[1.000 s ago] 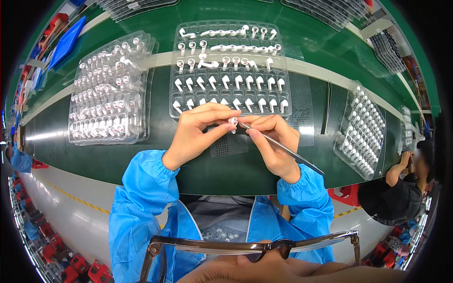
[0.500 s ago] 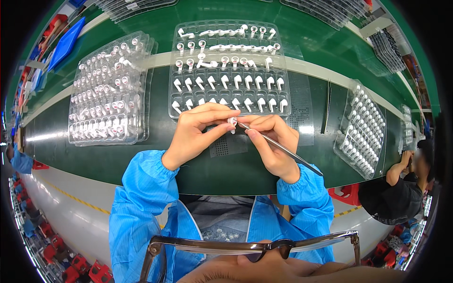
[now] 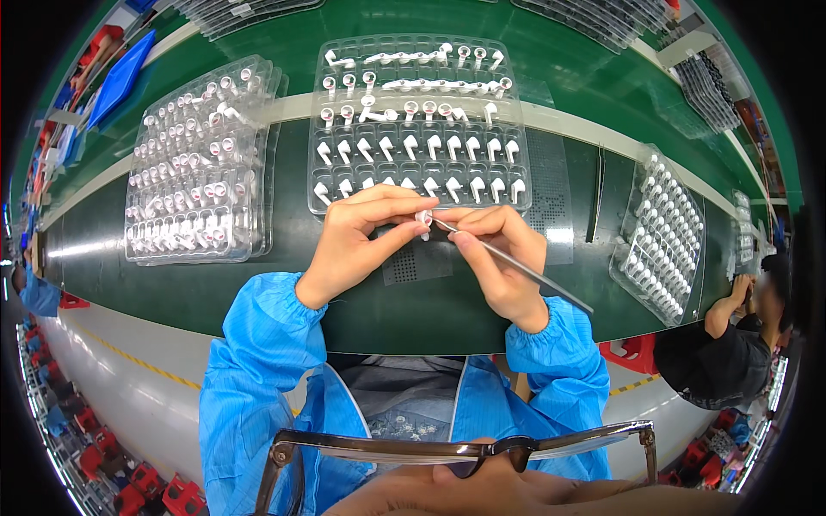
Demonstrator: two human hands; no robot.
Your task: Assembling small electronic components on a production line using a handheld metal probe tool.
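Between thumb and forefinger of the left hand [image 3: 348,245]: one small white earbud-shaped piece [image 3: 425,219], ring-like round head up, short stem pointing to 6 o'clock. (12 = away from wearer; clock directions taken from the piece.) It sits right at the fingertips, not back in the palm; stem pokes out free past the thumb tip. Left pinch closed down to the piece's width, forefinger on the 12 side, thumb at 8.

Right hand [image 3: 508,262] at 4 o'clock, thumb and fingers closed pen-style on a slim grey metal rod-like tool [image 3: 540,279]. Tool tip aims at the head from 3 o'clock, shaft runs back toward 4. Tip contact vs. tiny gap: can't tell.

Both hands are above the dark green tabletop [image 3: 396,310]. Dark dotted sheet [image 3: 417,268] lies at 6, just below the piece.

12 o'clock: clear plastic compartment tray [image 3: 344,70], rows of white earbud parts; left fingers overlap its near edge in view. Between 9 and 10: stack of clear plastic trays [image 3: 255,198], loaded with similar parts. 3 o'clock: tilted clear plastic tray [image 3: 626,265], filled too. Thin dark strip [image 3: 595,198] on this side of it. 4 o'clock, far out: co-worker in black [image 3: 718,365].
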